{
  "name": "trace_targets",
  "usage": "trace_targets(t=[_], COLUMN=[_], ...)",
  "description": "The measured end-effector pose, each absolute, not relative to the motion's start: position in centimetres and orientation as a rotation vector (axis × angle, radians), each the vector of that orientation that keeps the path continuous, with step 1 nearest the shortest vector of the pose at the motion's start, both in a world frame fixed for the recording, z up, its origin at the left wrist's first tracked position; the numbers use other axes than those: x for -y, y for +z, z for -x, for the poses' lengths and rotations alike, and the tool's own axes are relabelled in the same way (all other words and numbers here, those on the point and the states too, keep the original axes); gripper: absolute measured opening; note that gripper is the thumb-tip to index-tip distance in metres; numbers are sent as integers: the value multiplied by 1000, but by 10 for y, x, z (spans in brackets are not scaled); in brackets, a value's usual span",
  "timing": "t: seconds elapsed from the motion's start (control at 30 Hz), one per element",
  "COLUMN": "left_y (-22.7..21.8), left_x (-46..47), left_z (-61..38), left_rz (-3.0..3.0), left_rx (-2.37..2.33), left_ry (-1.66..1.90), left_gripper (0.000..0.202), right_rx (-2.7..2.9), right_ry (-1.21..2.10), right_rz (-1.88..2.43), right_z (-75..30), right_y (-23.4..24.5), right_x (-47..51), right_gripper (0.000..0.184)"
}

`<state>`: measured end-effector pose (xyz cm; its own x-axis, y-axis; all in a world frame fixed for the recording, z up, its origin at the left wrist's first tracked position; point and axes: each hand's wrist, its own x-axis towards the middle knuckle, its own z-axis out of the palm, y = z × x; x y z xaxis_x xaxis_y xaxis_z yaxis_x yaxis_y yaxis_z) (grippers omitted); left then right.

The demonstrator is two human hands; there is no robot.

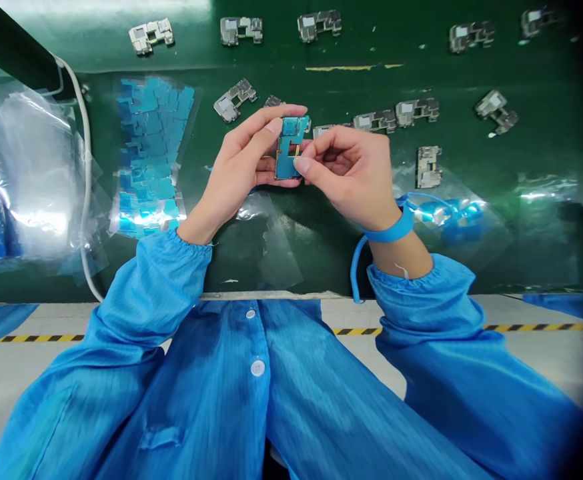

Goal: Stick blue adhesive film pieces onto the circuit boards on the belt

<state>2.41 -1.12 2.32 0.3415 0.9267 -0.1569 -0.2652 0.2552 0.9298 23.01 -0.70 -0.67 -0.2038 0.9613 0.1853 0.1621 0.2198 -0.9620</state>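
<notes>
A small circuit board [286, 150] with a blue film on its face is held upright above the green bench. My left hand [244, 153] grips it from the left, thumb on its upper left edge and fingers behind. My right hand [346, 167] pinches its lower right part, the thumb pressing on the blue face. A blue wrist strap [391, 228] with a coiled cord circles my right wrist. Left of my hands lies a clear sheet bearing many blue film pieces [151, 133]. Just behind my right hand, another circuit board [375, 121] rests on the bench.
More circuit boards [241, 31] are spread along the back and right of the green bench [321, 273]. Clear plastic bags [36, 173] lie at the left, beside a white cable [87, 173]. A clear bag with blue contents [459, 217] sits to the right.
</notes>
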Motion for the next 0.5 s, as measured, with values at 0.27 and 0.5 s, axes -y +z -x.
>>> trace_targets(t=[0.27,0.5], left_y=[27,32], left_x=[11,13], left_z=[-23,-23], left_rz=[-981,-993], left_rx=[-902,-938], left_ry=[911,895], left_gripper=[45,47], right_rx=[1600,1590], right_ry=[1081,1100], right_rz=[1101,1110], right_z=[-233,-231], right_y=[-9,-5], right_x=[6,7], right_gripper=[49,54])
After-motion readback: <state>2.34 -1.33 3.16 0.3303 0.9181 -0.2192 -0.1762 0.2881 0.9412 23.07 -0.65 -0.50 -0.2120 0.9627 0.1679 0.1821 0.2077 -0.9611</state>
